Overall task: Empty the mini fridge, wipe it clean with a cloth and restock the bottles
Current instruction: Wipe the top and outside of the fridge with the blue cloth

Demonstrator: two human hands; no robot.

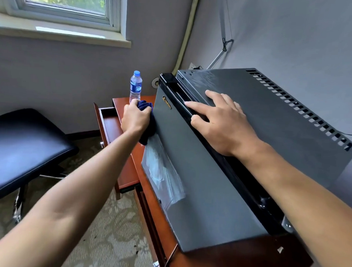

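stool: black padded seat sitting at far left on the patterned carpet; well apart from the work
drawer: standing pulled open in the red-brown desk, just left of the wiping hand
left hand: reaching forward with the arm nearly straight; fingers curling round a dark blue cloth and pressing it against the left edge of the fridge door; grip clamped on the cloth
bottle: clear water bottle with a blue cap standing upright on the desk behind the left hand, outside the fridge; only one showing
mini fridge: dark grey, sitting on the wooden cabinet with its door closed; a damp-looking streak showing on the door below the cloth
right hand: lying flat across the top front edge of the fridge; fingers spread and straight, thumb hooking over the door's top lip; gripping nothing, just bracing
wiping well: judging by the pose, keeping the right hand pressing down so the fridge is not sliding; keeping the cloth bunched and flat to the door; working in overlapping strokes down from the left edge
stage: outside wipe seeming under way; whether the inside is done cannot be told with the door closed; restocking seemingly not yet done
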